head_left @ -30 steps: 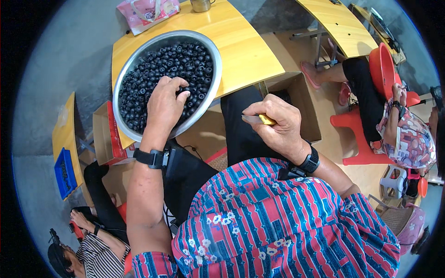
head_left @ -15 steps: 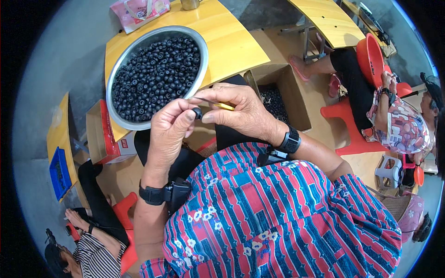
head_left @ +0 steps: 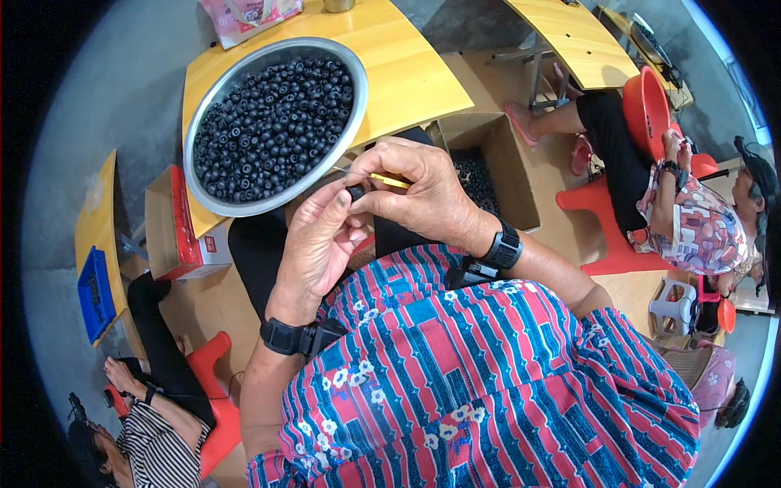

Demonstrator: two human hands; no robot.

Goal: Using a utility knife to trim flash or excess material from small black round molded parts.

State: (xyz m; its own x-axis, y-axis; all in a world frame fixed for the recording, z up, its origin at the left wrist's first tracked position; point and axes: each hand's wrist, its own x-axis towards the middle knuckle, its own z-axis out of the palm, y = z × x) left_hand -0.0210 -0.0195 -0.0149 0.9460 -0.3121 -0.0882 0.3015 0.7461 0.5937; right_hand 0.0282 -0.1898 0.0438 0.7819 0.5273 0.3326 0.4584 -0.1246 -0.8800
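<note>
My left hand point(head_left: 316, 244) pinches a small black ring-shaped bead point(head_left: 355, 192) between thumb and fingertips, held up in front of my chest. My right hand point(head_left: 419, 195) is closed on a thin yellow stick point(head_left: 389, 180) whose tip meets the bead. Both hands touch each other just below the rim of a large metal bowl point(head_left: 213, 106) filled with many similar black beads point(head_left: 272, 122). The bowl stands on a yellow wooden table point(head_left: 407, 73). Black watches sit on both of my wrists.
An open cardboard box point(head_left: 508, 175) holding black beads stands on the floor to the right of my knees. A red and white box point(head_left: 183, 220) is at the left. A seated person point(head_left: 691, 220) with a red basin point(head_left: 647, 110) is at the right; another person point(head_left: 154, 431) sits lower left.
One second ago my left hand was in the bowl among the beads. It has since come back with one bead and met my right hand and the yellow stick.
</note>
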